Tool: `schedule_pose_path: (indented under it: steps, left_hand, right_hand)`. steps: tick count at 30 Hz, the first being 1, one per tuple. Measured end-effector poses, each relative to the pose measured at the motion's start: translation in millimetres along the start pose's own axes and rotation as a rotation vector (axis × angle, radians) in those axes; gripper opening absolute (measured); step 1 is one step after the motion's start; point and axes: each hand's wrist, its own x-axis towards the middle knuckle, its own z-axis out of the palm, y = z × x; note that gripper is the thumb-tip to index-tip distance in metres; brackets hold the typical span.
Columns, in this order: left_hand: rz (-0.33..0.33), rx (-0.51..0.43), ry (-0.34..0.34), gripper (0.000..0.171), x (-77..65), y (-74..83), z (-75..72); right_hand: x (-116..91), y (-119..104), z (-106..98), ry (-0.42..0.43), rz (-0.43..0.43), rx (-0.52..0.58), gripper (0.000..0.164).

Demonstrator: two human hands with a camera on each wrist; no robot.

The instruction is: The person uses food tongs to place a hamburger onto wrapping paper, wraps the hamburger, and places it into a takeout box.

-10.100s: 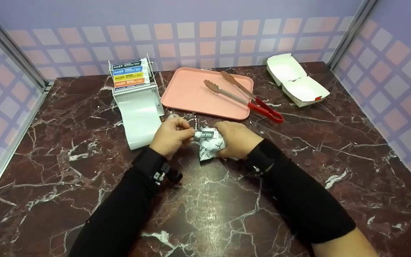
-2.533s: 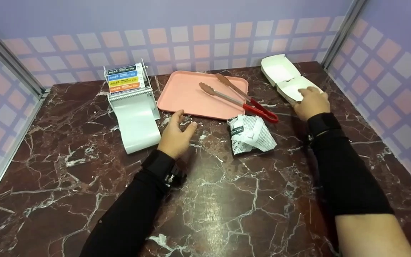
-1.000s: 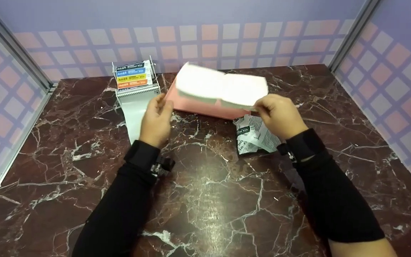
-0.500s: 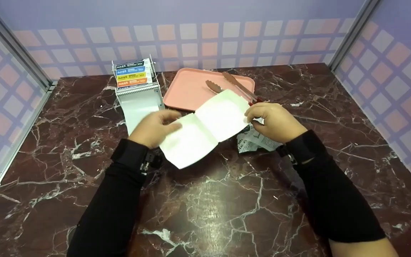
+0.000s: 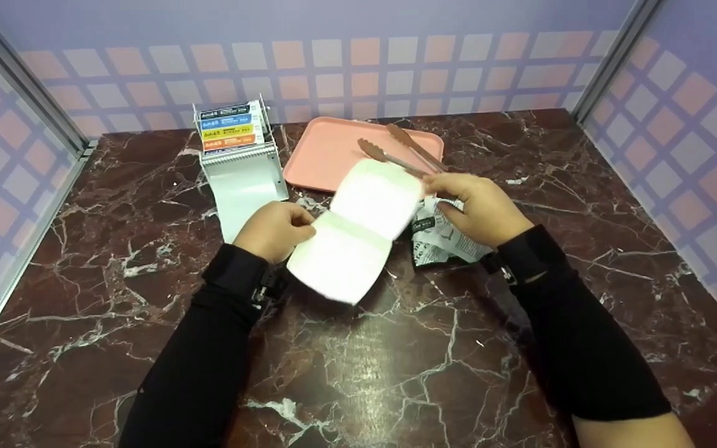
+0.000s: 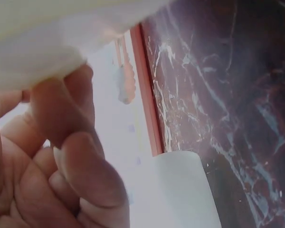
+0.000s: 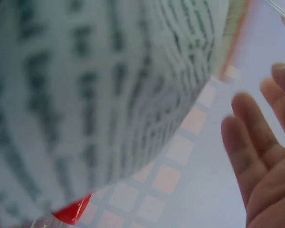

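An open white burger box is held up over the middle of the table, its two halves spread and tilted. My left hand pinches its left edge near the fold; in the left wrist view the fingers meet the pale box rim. Beside the box's upper right corner is my right hand, and the right wrist view shows its fingers loosely extended with nothing between them. Below that hand sits a newsprint-wrapped bundle with a dark label, partly hidden by the hand.
A pink tray lies at the back, bearing tongs whose red handles are mostly hidden. At the back left stands a label rack with coloured strips and a white sheet hanging forward. Patterned walls enclose the table.
The burger box went from the back right to the middle, over the tray, then turned and came nearer. My left hand took hold of it and my right let go. Earlier, the wrapped bundle was set down.
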Motion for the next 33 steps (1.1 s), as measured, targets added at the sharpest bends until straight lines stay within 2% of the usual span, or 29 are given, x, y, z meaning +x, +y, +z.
schedule_pose_path:
  steps: [3, 9, 13, 16, 19, 26, 33]
  left_hand:
    - [-0.014, 0.0, 0.042, 0.014, -0.2, -1.3, -1.9]
    - [-0.04, -0.01, 0.113, 0.016, -2.2, -0.6, 2.2]
    - [-0.047, -0.007, 0.156, 0.014, -2.6, 3.1, 9.9]
    - [-0.053, 0.006, 0.165, 0.009, -2.1, 6.7, 15.7]
    - [-0.061, 0.03, 0.142, 0.01, -2.1, 9.5, 20.6]
    - [-0.109, 0.061, 0.051, 0.031, -3.3, 12.2, 27.6]
    - [-0.111, 0.034, 0.013, 0.042, -2.8, 12.0, 32.2]
  right_hand:
    - [-1.3, 2.9, -3.3, -0.028, 0.057, 0.006, 0.036]
    - [-8.2, 10.7, -9.6, -0.301, 0.22, -0.03, 0.069]
    - [-11.4, 14.4, -10.5, -0.406, 0.313, -0.016, 0.086]
    - [-12.7, 16.9, -9.0, -0.435, 0.339, -0.005, 0.092]
    - [-13.5, 19.3, -6.8, -0.452, 0.346, 0.007, 0.093]
    - [-13.7, 21.6, -2.2, -0.481, 0.371, 0.012, 0.091]
    - [-13.2, 23.3, 4.1, -0.49, 0.355, -0.003, 0.097]
